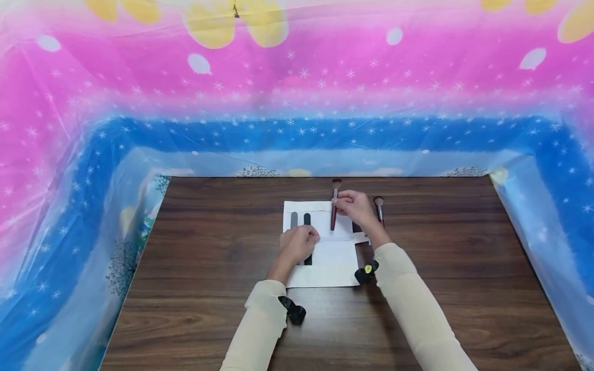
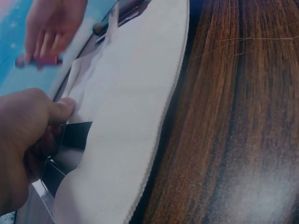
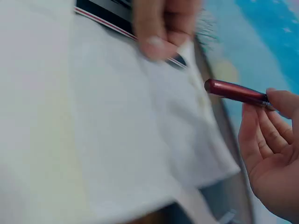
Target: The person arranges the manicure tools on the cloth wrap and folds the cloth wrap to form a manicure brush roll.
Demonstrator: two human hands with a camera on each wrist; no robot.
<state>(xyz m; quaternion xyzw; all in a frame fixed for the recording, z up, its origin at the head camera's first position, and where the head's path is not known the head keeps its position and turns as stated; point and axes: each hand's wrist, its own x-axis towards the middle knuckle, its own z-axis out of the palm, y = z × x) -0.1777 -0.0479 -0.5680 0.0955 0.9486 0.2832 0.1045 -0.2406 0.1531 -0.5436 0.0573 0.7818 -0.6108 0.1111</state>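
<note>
The fingers of the right hand [image 1: 356, 205] pinch a red-handled brush [image 1: 333, 216], as we see in the head view: its bristles stand beyond the fingertips on the far side, and its handle end reaches nearer to us than they do, above a white pouch [image 1: 335, 260]. Below and left of that grip, we find the left hand [image 1: 297, 244] with its fingers curled, pinching the pouch's pocket edge; a black strip [image 1: 307, 219] runs under these fingers, and a grey strip [image 1: 294, 219] lies just left of it. Right of the right fingers, past the hand, we see a second brush [image 1: 379, 202] on the wooden table [image 1: 209, 247]. In the left wrist view, we see the left thumb over the cloth edge, the other fingers bent beneath it, and the black strip just beside them; beyond, the right hand and red handle are blurred. In the right wrist view, the red handle points away from the right thumb and fingertips, while the left fingers grip cloth beside the black strip.
</note>
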